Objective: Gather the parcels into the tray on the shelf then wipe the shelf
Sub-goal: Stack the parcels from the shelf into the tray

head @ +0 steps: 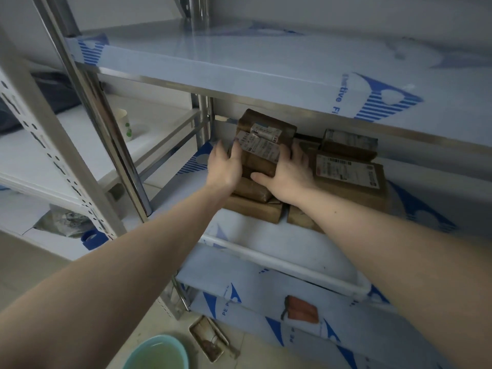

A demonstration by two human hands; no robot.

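Both arms reach deep under the upper shelf. The left hand (pixel 225 166) lies against the left side of a small brown labelled parcel (pixel 259 155), fingers fairly straight. The right hand (pixel 288 169) grips it from the other side, fingers curled over its right edge and thumb stretched along the front. The parcel sits on top of a loose stack of brown parcels (pixel 253 206), with another labelled one (pixel 266 126) just behind it and a flatter group (pixel 348 169) to the right.

All of them crowd the back of a white tray (pixel 290 265) on the middle shelf (pixel 170 193). So the gathering looks well along, and the wiping not yet begun.

The stack is the weak point, I'd say. The parcels lie askew on one another, so pressing or shifting the top one could slide those beneath it forward or off the left rim. The upper shelf hangs low over the pile; lifting a parcel too high may knock it against that edge. A basin of water (pixel 157 354) stands on the floor directly below, a bad landing place for paper-wrapped parcels.
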